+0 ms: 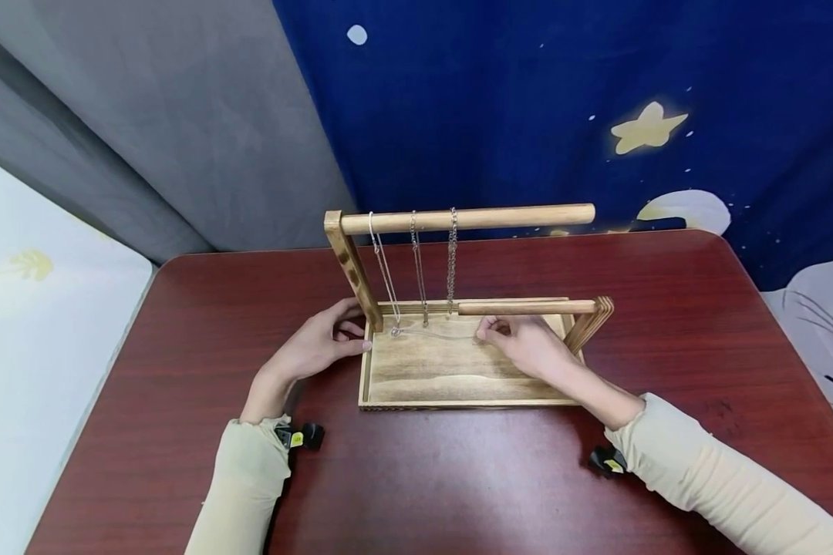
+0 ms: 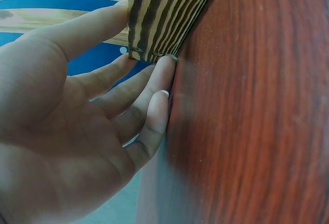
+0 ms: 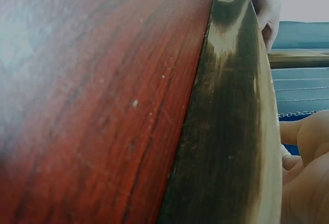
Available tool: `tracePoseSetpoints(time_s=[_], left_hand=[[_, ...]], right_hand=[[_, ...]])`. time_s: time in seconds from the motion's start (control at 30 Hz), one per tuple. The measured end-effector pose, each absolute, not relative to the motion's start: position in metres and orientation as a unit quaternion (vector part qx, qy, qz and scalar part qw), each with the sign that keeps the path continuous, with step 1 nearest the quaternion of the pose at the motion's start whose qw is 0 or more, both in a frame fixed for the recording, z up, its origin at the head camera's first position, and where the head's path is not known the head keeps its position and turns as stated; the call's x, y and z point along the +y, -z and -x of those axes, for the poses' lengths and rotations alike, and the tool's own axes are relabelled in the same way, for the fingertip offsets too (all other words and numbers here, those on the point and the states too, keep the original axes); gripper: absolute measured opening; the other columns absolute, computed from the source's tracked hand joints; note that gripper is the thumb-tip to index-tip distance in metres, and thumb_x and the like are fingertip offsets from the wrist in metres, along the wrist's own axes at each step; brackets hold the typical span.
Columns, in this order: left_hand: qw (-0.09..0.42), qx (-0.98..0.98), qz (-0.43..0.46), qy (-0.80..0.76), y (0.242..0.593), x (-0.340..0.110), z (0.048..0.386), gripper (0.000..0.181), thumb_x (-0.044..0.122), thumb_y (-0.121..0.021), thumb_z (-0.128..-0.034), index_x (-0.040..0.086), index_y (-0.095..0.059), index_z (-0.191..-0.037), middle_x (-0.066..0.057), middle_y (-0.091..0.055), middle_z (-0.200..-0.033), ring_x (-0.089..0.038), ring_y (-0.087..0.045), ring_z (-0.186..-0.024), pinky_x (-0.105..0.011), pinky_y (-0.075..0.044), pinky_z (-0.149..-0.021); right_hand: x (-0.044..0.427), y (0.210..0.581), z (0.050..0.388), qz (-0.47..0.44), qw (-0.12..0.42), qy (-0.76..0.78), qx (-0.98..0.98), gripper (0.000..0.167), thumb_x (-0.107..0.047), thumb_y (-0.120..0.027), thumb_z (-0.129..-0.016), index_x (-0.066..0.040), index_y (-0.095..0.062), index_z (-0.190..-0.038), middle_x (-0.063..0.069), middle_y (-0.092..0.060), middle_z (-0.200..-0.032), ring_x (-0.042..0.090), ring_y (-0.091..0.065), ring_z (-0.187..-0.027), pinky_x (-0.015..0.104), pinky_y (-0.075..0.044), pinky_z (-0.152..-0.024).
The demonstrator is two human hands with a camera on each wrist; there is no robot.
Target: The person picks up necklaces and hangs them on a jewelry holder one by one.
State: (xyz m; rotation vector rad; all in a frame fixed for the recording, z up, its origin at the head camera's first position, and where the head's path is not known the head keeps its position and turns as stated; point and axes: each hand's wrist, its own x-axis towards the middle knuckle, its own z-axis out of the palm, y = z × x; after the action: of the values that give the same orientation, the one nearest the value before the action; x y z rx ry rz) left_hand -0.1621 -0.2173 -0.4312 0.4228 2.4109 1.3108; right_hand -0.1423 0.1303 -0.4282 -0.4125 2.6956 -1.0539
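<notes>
A wooden jewelry stand (image 1: 423, 389) has a shallow tray base and two horizontal bars. At its left end, my left hand (image 1: 315, 343) grips the tray's back left corner, thumb on the rim and fingers round the outside. Above the tray, my right hand (image 1: 531, 347) pinches the end of a thin necklace (image 1: 437, 334) between thumb and fingertips. That chain runs leftward to a small pendant near the left post. Three more necklaces hang from the upper bar: a silver one (image 1: 386, 274), a thin one (image 1: 419, 270) and a thicker-linked one (image 1: 452, 266).
The upper bar (image 1: 527, 215) stands on a left post (image 1: 354, 270); its right end is free. A lower bar (image 1: 527, 307) reaches left from a right post (image 1: 590, 324). All stands on a reddish-brown table (image 1: 444, 478). Behind hangs a blue curtain (image 1: 493, 100).
</notes>
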Motion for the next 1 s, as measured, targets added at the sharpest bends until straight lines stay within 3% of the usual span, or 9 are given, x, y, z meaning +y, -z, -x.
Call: tracePoseSetpoints(time_s=[0.23, 0.37, 0.53, 0.77, 1.0], left_hand=[[0.183, 0.856, -0.145, -0.461, 0.431, -0.217, 0.161, 0.067, 0.012, -0.075, -0.0898, 0.005, -0.041, -0.147, -0.015, -0.053, -0.141, -0.027, -0.063, -0.108, -0.038, -0.051, -0.088], [0.180, 0.858, -0.149, -0.458, 0.432, -0.217, 0.162, 0.067, 0.012, -0.075, -0.0898, 0.005, -0.042, -0.147, -0.015, -0.054, -0.140, -0.026, -0.063, -0.107, -0.038, -0.051, -0.088], [0.177, 0.857, -0.152, -0.459, 0.432, -0.218, 0.163, 0.067, 0.012, -0.076, -0.0890, 0.005, -0.043, -0.146, -0.015, -0.055, -0.138, -0.027, -0.063, -0.106, -0.034, -0.052, -0.086], [0.182, 0.853, -0.150, -0.466, 0.430, -0.217, 0.163, 0.068, 0.012, -0.076, -0.0893, 0.004, -0.041, -0.147, -0.015, -0.055, -0.138, -0.027, -0.062, -0.107, -0.033, -0.052, -0.086], [0.187, 0.852, -0.141, -0.468, 0.430, -0.216, 0.163, 0.069, 0.012, -0.077, -0.0885, 0.005, -0.042, -0.147, -0.014, -0.055, -0.138, -0.027, -0.062, -0.108, -0.036, -0.051, -0.088]], right_hand=[[0.130, 0.424, 0.140, 0.114, 0.170, 0.400, 0.894, 0.015, -0.031, -0.060, -0.100, -0.025, -0.071, -0.093, -0.008, -0.073, -0.089, 0.012, -0.056, -0.069, 0.033, -0.043, -0.060], [0.130, 0.421, 0.140, 0.097, 0.179, 0.422, 0.883, 0.013, -0.033, -0.064, -0.098, -0.023, -0.072, -0.095, -0.006, -0.074, -0.090, 0.014, -0.067, -0.088, 0.033, -0.050, -0.071], [0.130, 0.416, 0.141, 0.092, 0.188, 0.491, 0.846, 0.015, -0.026, -0.068, -0.096, -0.013, -0.069, -0.105, 0.000, -0.074, -0.094, 0.017, -0.070, -0.093, 0.036, -0.053, -0.082], [0.132, 0.409, 0.137, 0.075, 0.199, 0.550, 0.808, 0.029, -0.032, -0.065, -0.098, -0.010, -0.069, -0.117, -0.002, -0.075, -0.096, 0.013, -0.072, -0.093, 0.041, -0.042, -0.104], [0.132, 0.402, 0.133, 0.070, 0.213, 0.564, 0.795, 0.030, -0.030, -0.065, -0.098, -0.009, -0.068, -0.119, -0.001, -0.076, -0.099, 0.013, -0.072, -0.095, 0.036, -0.046, -0.101]])
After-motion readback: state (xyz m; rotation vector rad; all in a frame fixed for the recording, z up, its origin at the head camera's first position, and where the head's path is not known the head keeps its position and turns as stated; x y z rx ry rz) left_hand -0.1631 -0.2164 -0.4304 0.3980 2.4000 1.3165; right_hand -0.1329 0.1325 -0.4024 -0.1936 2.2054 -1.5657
